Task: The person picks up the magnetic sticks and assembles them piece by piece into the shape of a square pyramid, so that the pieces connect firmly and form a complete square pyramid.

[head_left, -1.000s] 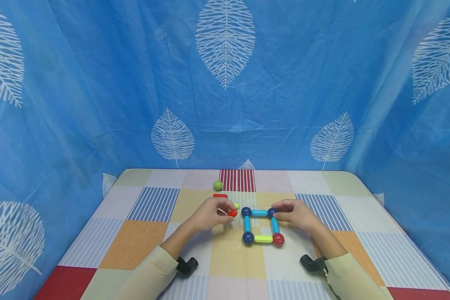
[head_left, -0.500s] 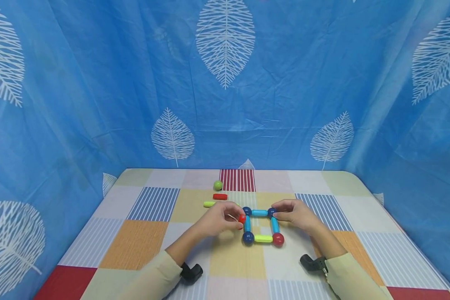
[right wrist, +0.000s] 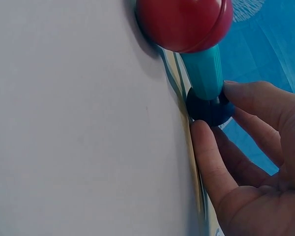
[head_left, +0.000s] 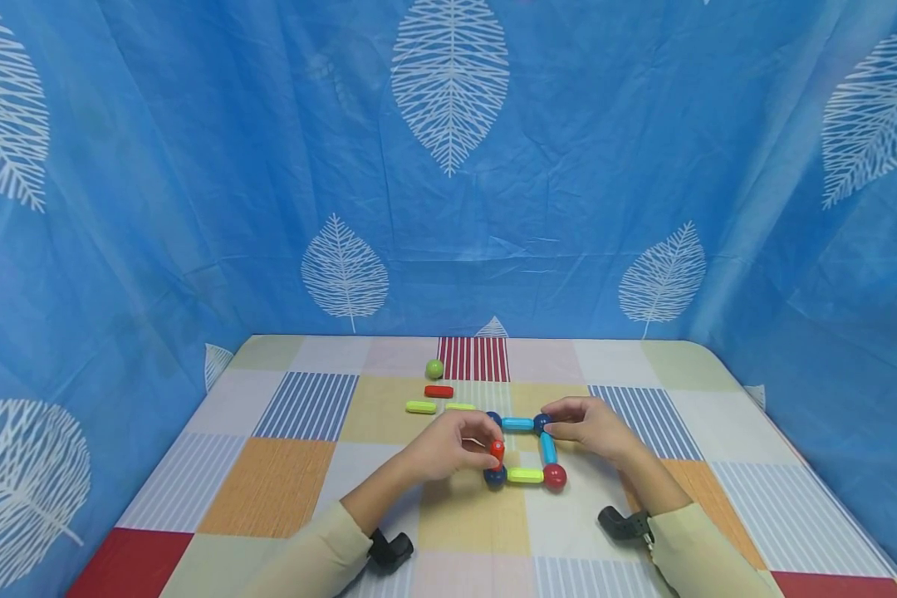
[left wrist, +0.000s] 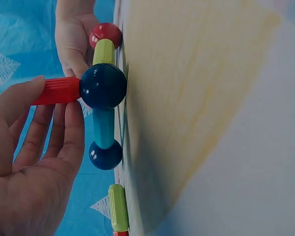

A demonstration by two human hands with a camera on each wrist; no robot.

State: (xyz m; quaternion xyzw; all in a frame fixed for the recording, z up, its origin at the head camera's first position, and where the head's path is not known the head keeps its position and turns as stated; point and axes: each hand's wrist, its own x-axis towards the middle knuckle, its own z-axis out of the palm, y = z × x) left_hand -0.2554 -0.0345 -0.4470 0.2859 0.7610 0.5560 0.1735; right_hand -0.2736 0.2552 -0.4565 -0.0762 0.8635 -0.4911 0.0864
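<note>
Left wrist view shows us a red rod (left wrist: 61, 91) standing upright, its lower end meeting the dark blue corner ball (left wrist: 103, 86), which we'll use as our landmark. Our left hand (head_left: 452, 444) pinches that rod above the corner ball, thumb on one side and fingers on the other. Our right hand (head_left: 590, 428) grips the second blue ball (head_left: 543, 424), diagonally across from the corner ball on the far side.

From the corner ball, a yellow-green rod (head_left: 525, 476) runs right to the red ball (head_left: 555, 477), and a light blue rod (left wrist: 103, 129) runs away to the third blue ball (left wrist: 105, 155). Beyond the corner ball and to its left, a green ball (head_left: 434, 370), a loose red rod (head_left: 438, 392) and two loose yellow-green rods (head_left: 421, 407) lie on the counter (head_left: 471, 531).

To seat the rod well, we should press straight down over the middle of the corner ball — a sideways push could roll it and skew the two rods joined there. We can't tell how firmly the joint grips, so we'd test it with a slight loosening before letting go. Our right hand does best as a light anchor — steady, without pulling — and our lower left fingers should clear the light blue rod.
</note>
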